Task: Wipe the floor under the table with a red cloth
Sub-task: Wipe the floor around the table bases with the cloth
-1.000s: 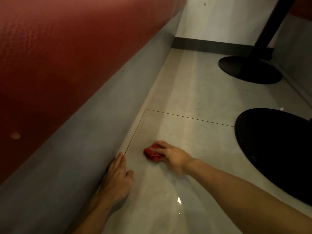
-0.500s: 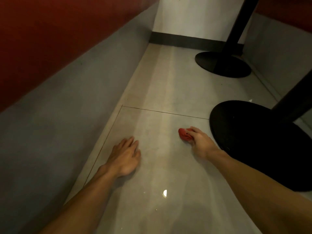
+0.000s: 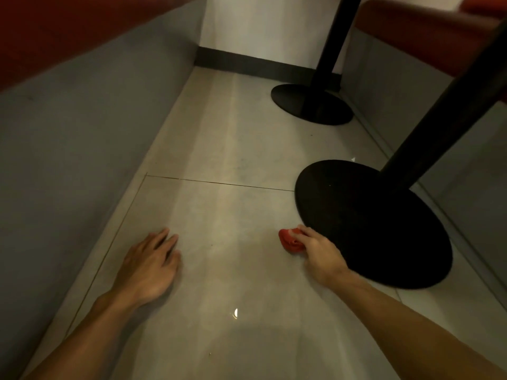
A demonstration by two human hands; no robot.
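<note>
The right hand's fingers [image 3: 305,233] were curled around a bunched red cloth [image 3: 290,240] and pressed it against the pale tiled floor [image 3: 233,209]. The cloth stuck out at 10 o'clock from the right hand [image 3: 319,252]. At the hand's 3 o'clock, just beside the knuckles, lay the near round black table base [image 3: 378,229], its pole [image 3: 444,105] rising toward 1 o'clock. At the cloth's 9 o'clock, well apart, the left hand [image 3: 149,263] rested palm down on the tile, its fingers [image 3: 164,239] straight, loosely spread and gripping nothing. A second black base [image 3: 311,104] stood at 12 o'clock near the dark skirting. A grey bench panel [image 3: 82,133] ran along the left under a red seat [image 3: 55,31].
</note>
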